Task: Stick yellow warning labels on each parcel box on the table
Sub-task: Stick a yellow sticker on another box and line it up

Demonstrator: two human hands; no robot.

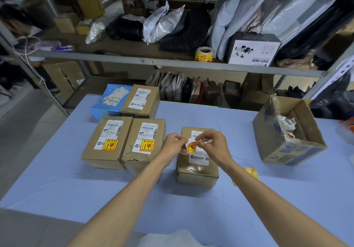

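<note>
Both hands meet over a brown parcel box (197, 172) in the middle of the blue table (172, 204). My left hand (173, 144) and my right hand (212, 146) pinch a curled yellow warning label (191, 147) with its white backing, just above the box's white shipping label. To the left, two brown boxes (107, 143) (143, 145) each carry a yellow warning label. Behind them stand another brown box (140, 101) and a blue box (109, 101) with no yellow label showing. More yellow labels (251, 172) lie on the table behind my right forearm.
An open cardboard carton (287, 133) holding crumpled backing scraps stands at the right of the table. A roll of yellow labels (204, 55) sits on the metal shelf beyond, among grey and black mailing bags and a white printed box (252, 51).
</note>
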